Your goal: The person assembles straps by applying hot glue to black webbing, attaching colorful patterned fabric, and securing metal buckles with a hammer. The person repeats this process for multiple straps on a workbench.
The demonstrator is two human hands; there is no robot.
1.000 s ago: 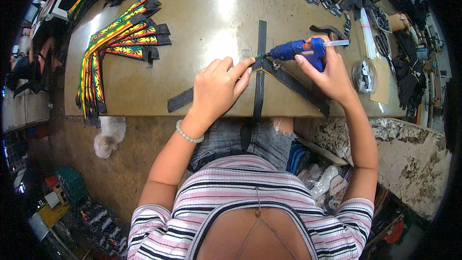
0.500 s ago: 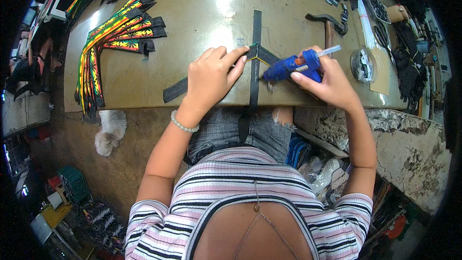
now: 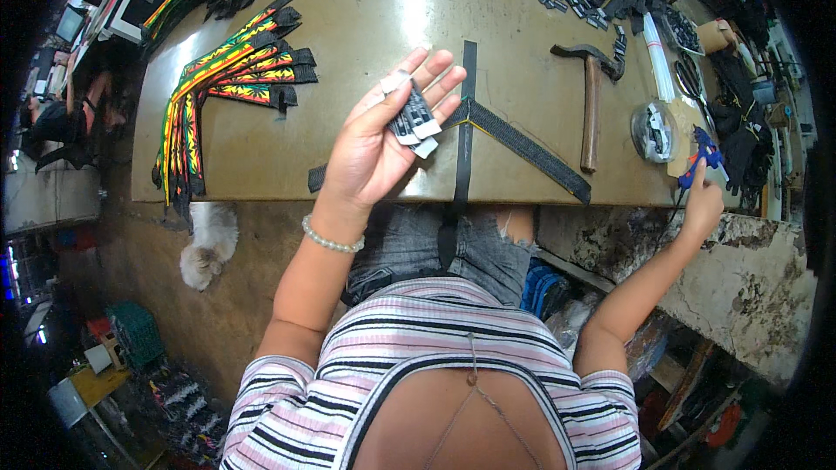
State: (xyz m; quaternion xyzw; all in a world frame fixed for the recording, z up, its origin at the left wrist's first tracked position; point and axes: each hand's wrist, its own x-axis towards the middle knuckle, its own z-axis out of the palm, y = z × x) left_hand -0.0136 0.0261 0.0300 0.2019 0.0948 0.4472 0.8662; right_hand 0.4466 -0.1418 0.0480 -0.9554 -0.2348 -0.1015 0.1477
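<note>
Holding a small stack of flat black-and-white tags (image 3: 413, 120) on its upturned palm, the left hand (image 3: 376, 146) hovers just above the crossed black webbing straps (image 3: 488, 126), fingers spread and only loosely curled, so the tags rest on the fingers rather than being pinched; this open pose likely keeps them ready to be picked off singly. The straps lie flat on the workbench (image 3: 366, 17), meeting at one joint with a tail hanging over the near edge toward the lap. To the right of the straps lies a hammer (image 3: 591, 96), and beyond it a round clear container (image 3: 653, 132). Farther right, at the bench corner, the right hand (image 3: 702, 202) touches a blue glue gun (image 3: 701, 157); whether the fingers enclose it cannot be told. Left of the straps, striped multicoloured bands (image 3: 222, 78) lie fanned, apparently sorted aside.
</note>
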